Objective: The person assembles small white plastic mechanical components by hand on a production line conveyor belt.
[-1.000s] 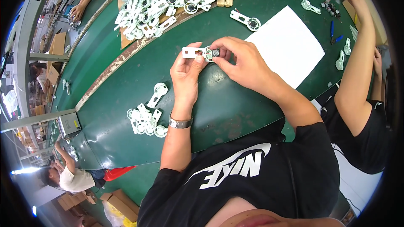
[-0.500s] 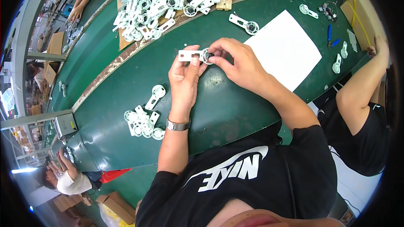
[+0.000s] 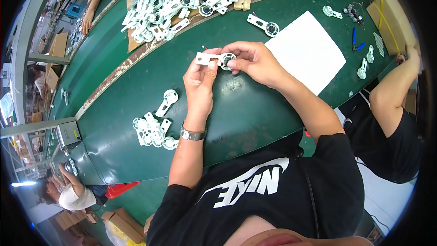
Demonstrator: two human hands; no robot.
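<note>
Above the green table, both my hands hold one pale plastic bracket (image 3: 207, 58) with a flat slotted arm and a round ring end. My left hand (image 3: 199, 82) grips the flat arm, thumb on its front face. At the ring, the thumb and fingers of my right hand (image 3: 255, 61) pinch the black round part (image 3: 227, 61) in its middle. A short wire with a small plug sticks up behind the flat arm. Left of my left forearm lie a small cluster of similar brackets (image 3: 152, 132) and a single bracket (image 3: 167, 102).
A big heap of brackets (image 3: 182, 0) covers cardboard at the back. Right of my hands lies a white sheet (image 3: 312, 52), with a bracket (image 3: 264, 25) at its corner. Blue-handled pliers (image 3: 355, 41) and small wired parts (image 3: 353, 13) sit at the far right, near a person's arm (image 3: 389, 86).
The bracket has tilted slightly, its ring end now facing up more. My right fingers have shifted on the black part, showing more of the ring. My left hand keeps its hold.
</note>
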